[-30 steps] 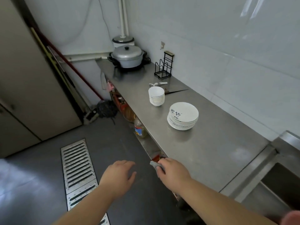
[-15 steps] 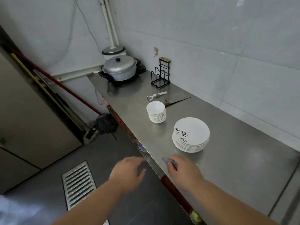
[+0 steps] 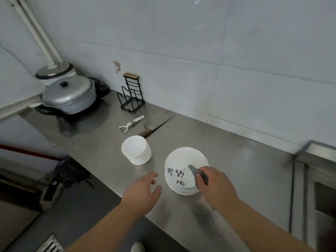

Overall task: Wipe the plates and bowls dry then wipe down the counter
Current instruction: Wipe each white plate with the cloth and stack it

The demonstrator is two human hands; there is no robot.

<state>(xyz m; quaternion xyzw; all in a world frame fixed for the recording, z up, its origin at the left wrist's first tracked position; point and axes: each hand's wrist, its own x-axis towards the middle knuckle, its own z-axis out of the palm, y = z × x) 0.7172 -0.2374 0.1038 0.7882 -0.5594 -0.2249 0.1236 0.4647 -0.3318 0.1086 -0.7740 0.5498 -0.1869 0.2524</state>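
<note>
A stack of white plates (image 3: 183,160) with black brush writing on the top one sits on the steel counter (image 3: 236,175). To its left stands a stack of white bowls (image 3: 135,149). My right hand (image 3: 215,188) grips a small grey cloth (image 3: 197,174), whose tip lies over the right side of the top plate. Just left of the plate stack, my left hand (image 3: 143,192) hovers over the counter's front edge with relaxed fingers, holding nothing.
Behind the bowls lie a white peeler (image 3: 131,123) and a knife (image 3: 154,129). A black wire rack (image 3: 131,95) stands by the wall, and a lidded pot (image 3: 68,96) sits at the counter's far left. A sink edge (image 3: 314,151) is at right. A mop (image 3: 67,171) lies on the floor.
Both hands have moved forward over the counter. The right hand has brought the cloth onto the top plate, and the left hand has come up beside the plate stack. The view has shifted closer.
</note>
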